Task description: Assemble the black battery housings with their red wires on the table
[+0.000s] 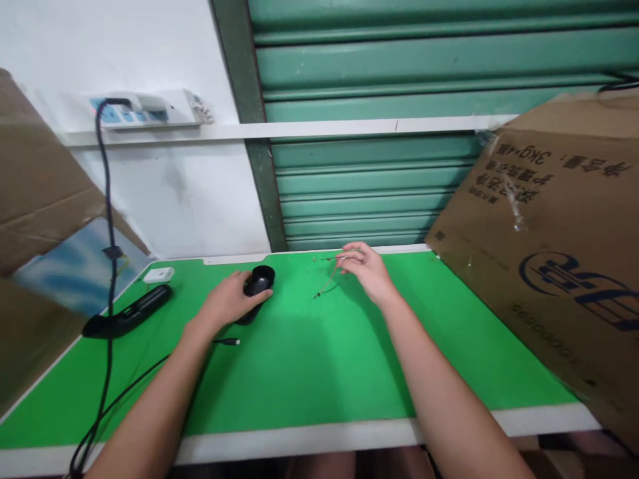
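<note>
Black container (259, 285) in left hand (230, 299), strand (328, 281) in right hand (367, 269), "3kg" box (544, 226)

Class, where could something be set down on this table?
Bare green tabletop lies between the left forearm and right forearm, down to the white front edge, and from the right forearm to the printed carton. Crowded: the left side, with curved black piece, white adapter and black cable, and by the right hand, with thin pieces.
</note>
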`<state>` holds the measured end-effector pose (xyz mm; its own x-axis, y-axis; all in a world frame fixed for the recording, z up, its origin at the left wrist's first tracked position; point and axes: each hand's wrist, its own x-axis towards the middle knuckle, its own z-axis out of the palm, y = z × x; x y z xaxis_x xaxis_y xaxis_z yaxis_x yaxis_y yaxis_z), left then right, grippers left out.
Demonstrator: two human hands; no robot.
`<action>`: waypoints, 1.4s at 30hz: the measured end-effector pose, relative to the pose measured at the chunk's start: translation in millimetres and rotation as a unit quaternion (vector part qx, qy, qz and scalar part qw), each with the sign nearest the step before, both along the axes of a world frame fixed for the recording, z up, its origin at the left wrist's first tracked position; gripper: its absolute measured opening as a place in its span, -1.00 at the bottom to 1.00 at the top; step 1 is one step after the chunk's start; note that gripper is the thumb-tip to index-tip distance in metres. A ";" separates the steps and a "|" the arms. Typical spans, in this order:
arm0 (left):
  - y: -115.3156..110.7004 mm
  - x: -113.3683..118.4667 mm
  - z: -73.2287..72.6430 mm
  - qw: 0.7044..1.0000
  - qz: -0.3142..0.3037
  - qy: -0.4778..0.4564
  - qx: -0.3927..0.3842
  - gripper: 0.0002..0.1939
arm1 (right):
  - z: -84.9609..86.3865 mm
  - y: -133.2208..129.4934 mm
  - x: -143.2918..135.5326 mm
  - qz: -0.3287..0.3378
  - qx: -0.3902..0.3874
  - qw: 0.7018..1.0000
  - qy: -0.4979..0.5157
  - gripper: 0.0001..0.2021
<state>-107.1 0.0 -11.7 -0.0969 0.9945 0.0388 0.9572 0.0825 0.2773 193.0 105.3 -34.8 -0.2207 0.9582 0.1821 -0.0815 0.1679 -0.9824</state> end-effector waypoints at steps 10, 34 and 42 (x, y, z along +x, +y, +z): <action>-5.2 22.8 -0.8 0.924 0.058 -0.377 0.028 -0.34 | 11.2 -9.0 -4.1 0.035 -0.075 0.993 0.089 -0.70; -5.9 116.1 21.0 0.570 0.118 -0.801 -0.137 -0.58 | 11.2 -8.9 -1.5 -0.028 -0.104 0.990 0.087 -0.83; -2.6 93.0 6.2 0.496 0.095 -0.832 -0.230 -0.61 | 24.7 -38.6 -16.9 0.012 0.055 0.998 0.002 -0.72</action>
<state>-14.1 -2.7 -5.6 0.2923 0.8279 -0.4787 -0.6012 0.5484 0.5813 176.0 66.6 -10.1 -0.2417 0.9269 0.2872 -0.0911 0.2730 -0.9577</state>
